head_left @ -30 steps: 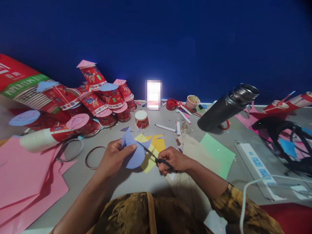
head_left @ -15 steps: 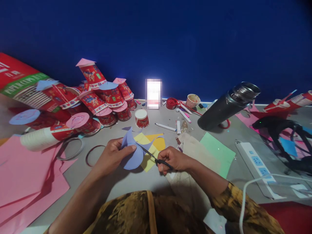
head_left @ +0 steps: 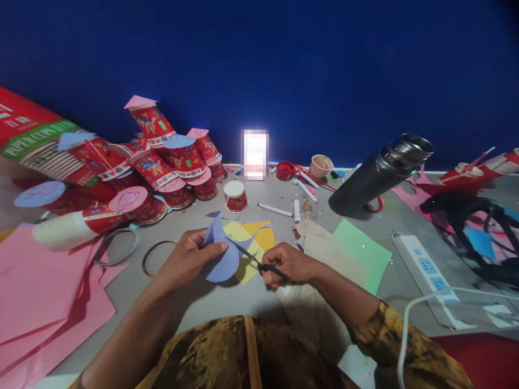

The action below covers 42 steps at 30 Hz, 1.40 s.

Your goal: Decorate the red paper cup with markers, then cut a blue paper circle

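Observation:
A piece of lavender paper (head_left: 222, 263) with a rounded lower edge is pinched in my left hand (head_left: 195, 255), thumb on top. My right hand (head_left: 286, 265) grips black-handled scissors (head_left: 272, 269); their blades reach left to the paper's upper right edge. A curved strip of the same paper bends away to the right above the blades. Beneath lie a yellow sheet (head_left: 254, 253) and an orange-yellow one (head_left: 266, 235). Beyond my hands stands a red paper cup (head_left: 235, 196), upside down with its white base up.
Decorated red cups (head_left: 182, 159) with paper tops are piled at left, above pink sheets (head_left: 44, 281). Markers (head_left: 275, 210) lie mid-table near a glowing phone (head_left: 254, 154). At right are a dark flask (head_left: 368, 178), green paper (head_left: 360, 251), a power strip (head_left: 430, 278) and a white cable (head_left: 409, 316).
The strip above the scissors has narrowed and curled a little further from the rounded lavender piece. Both hands stay almost in place.

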### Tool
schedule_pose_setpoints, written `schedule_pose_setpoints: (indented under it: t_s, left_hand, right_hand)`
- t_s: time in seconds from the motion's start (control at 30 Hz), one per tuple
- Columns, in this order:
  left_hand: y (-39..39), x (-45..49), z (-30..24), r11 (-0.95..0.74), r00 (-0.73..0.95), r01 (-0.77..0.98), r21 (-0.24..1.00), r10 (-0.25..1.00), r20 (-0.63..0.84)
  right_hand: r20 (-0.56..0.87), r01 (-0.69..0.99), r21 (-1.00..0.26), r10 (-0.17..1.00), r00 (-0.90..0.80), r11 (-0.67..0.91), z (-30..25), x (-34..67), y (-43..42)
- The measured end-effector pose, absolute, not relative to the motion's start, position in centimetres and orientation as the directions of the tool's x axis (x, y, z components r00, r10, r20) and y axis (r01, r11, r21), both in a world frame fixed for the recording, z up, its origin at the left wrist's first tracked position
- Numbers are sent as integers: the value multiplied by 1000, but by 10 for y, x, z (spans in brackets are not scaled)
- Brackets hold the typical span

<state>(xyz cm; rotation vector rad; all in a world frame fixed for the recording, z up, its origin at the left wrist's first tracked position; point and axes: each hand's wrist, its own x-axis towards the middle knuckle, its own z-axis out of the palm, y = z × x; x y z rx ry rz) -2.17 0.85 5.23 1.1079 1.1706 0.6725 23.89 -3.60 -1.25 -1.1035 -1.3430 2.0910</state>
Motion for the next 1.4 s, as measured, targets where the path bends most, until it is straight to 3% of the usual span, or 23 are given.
schedule_pose_setpoints:
  t_s: [1.27, 1.4]
  left_hand:
    - [18, -23, 66, 422, 362, 241, 874, 796, -485]
    - [20, -29, 64, 427, 337, 163, 889, 823, -457]
  right_hand:
    - [-387, 83, -901, 700, -600, -426, -10, 238, -36]
    - [-404, 65, -890, 711, -576, -452, -12, 237, -37]
